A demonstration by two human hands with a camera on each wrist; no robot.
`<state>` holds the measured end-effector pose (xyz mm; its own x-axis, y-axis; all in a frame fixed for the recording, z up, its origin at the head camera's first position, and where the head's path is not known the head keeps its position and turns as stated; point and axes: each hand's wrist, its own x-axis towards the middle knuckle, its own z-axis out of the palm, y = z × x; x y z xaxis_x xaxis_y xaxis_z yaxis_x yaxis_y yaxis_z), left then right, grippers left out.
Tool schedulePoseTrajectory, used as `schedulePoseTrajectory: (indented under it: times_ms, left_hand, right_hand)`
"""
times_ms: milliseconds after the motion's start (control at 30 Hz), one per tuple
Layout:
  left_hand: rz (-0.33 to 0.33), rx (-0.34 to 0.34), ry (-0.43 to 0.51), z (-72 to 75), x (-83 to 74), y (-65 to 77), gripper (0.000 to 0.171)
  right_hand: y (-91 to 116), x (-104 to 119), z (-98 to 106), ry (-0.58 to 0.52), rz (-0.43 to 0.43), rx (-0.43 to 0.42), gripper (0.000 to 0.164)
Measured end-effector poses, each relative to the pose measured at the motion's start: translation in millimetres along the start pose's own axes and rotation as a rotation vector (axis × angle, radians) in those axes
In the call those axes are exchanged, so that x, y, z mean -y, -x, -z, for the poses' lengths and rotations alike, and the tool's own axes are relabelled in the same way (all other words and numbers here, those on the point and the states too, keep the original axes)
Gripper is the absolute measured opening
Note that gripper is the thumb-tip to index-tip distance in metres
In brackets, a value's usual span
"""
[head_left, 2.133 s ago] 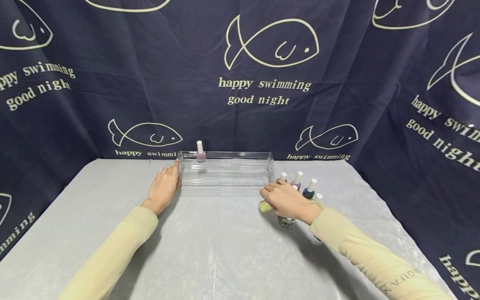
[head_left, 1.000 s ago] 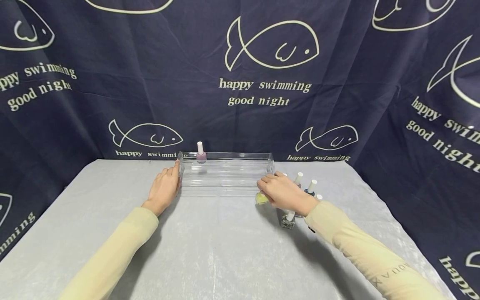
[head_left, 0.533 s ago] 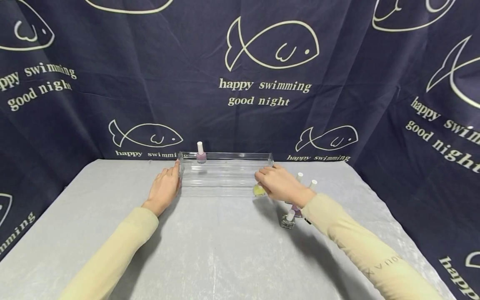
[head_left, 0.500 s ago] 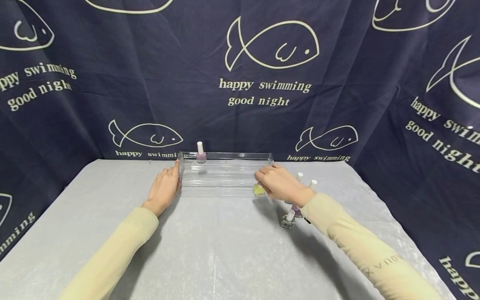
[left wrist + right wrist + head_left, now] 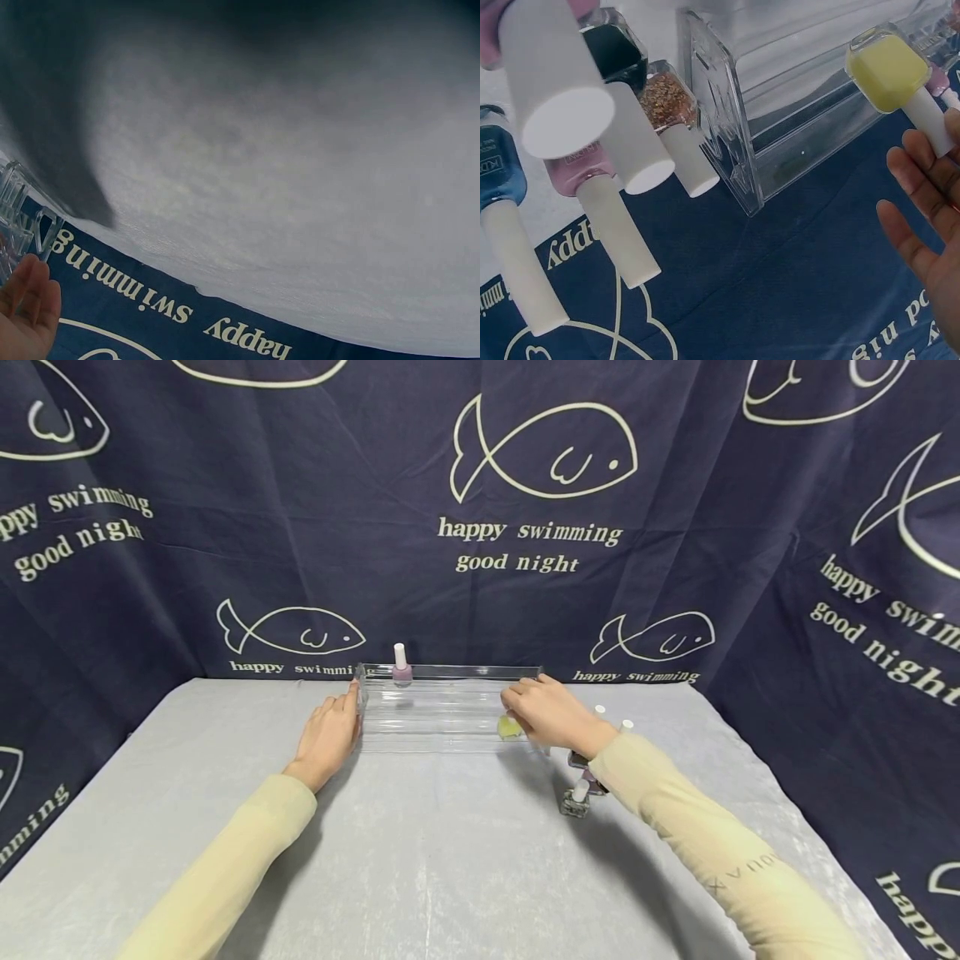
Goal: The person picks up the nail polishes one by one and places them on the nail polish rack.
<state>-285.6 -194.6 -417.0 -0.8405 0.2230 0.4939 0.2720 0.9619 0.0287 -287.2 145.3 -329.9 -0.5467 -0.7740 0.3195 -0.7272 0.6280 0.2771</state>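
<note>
A clear stepped acrylic rack [image 5: 442, 717] lies at the back of the table. My left hand [image 5: 328, 732] rests against its left end, fingers fairly straight; in the left wrist view the fingers [image 5: 34, 300] touch the clear end panel. My right hand [image 5: 551, 714] pinches the white cap of a yellow nail polish bottle [image 5: 509, 727] over the rack's right part. In the right wrist view this bottle [image 5: 889, 71] hangs tilted, and the hand's other fingers are spread. A pink nail polish bottle [image 5: 402, 672] stands on the rack's top step at the left.
Right of the rack stand several more white-capped nail polish bottles, partly hidden by my right arm. Among them are a glittery one [image 5: 574, 804], a blue one [image 5: 499, 169] and a copper-flecked one [image 5: 666, 101]. A dark blue printed curtain [image 5: 480, 593] hangs behind the table.
My right hand has carried the yellow nail polish bottle up and leftward, from beside the other bottles to over the rack's right part. The left hand has stayed against the rack.
</note>
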Motion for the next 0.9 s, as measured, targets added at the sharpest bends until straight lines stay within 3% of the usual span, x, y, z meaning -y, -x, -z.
schedulePoseTrajectory:
  times_ms: [900]
  left_hand:
    - [0.008, 0.011, 0.01, -0.2, 0.2, 0.1, 0.059]
  right_hand:
    - [-33, -17, 3, 0.002, -0.053, -0.013, 0.008]
